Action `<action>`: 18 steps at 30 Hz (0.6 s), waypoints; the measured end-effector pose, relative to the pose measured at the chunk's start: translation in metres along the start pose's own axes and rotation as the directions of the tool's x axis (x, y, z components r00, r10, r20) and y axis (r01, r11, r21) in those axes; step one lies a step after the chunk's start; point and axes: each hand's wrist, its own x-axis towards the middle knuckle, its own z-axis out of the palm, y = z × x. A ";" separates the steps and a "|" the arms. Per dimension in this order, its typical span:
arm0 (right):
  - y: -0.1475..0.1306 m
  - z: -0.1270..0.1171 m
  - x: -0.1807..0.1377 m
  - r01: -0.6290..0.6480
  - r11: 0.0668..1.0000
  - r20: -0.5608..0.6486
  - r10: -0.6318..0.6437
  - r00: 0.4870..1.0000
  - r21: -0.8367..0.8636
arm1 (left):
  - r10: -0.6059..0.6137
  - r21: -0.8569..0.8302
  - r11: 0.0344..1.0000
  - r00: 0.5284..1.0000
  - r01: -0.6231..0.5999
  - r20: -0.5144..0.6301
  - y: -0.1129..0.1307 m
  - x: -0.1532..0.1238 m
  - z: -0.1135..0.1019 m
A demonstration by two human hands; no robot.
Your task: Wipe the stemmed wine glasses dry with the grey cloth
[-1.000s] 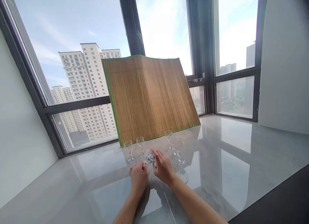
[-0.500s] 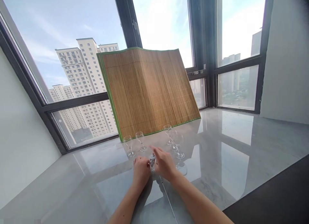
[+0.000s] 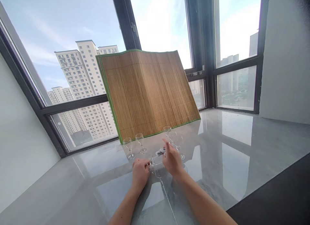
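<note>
My left hand (image 3: 140,171) is closed at the left side of a clear stemmed glass (image 3: 157,160), its fingertips pinching it low over the counter. The glass's outline is faint, and I cannot tell its exact tilt. Just right of it, my right hand (image 3: 172,158) grips a small grey-white cloth (image 3: 160,152), index finger pointing up. The cloth sticks out on the left of that hand, above the glass. Behind my left hand stand two more stemmed glasses, a left one (image 3: 129,148) and a right one (image 3: 140,143). Three others (image 3: 167,130) cluster behind my right hand, which partly covers them.
A glossy grey counter (image 3: 213,173) reflects the windows. A bamboo mat (image 3: 150,92) with green edging leans against the dark window frame (image 3: 75,104) behind the glasses. The counter's front edge (image 3: 266,182) runs along the lower right.
My right hand has moved right and slightly up with the cloth, away from my left hand. More of the glass at my left hand now shows. The camera view has shifted slightly.
</note>
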 end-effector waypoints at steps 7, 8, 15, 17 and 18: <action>0.000 0.000 -0.002 -0.076 0.997 0.067 0.075 0.995 0.014 | -0.116 -0.057 0.992 0.993 0.115 -0.017 -0.009 0.005 0.004; 0.000 0.000 -0.003 -0.087 0.996 0.072 0.085 0.994 0.028 | -0.131 -0.052 0.990 0.991 0.131 -0.012 -0.010 0.006 0.005; 0.000 0.003 -0.002 -0.098 0.986 0.063 0.090 0.994 0.137 | -0.123 -0.025 0.992 0.992 0.122 -0.024 -0.014 0.006 0.007; 0.001 0.004 -0.002 -0.085 0.985 0.035 0.081 0.996 0.153 | -0.111 -0.031 0.993 0.993 0.110 -0.028 -0.015 0.007 0.008; 0.001 0.005 -0.002 -0.084 0.985 0.023 0.082 0.996 0.151 | -0.109 -0.032 0.994 0.994 0.108 -0.027 -0.015 0.007 0.009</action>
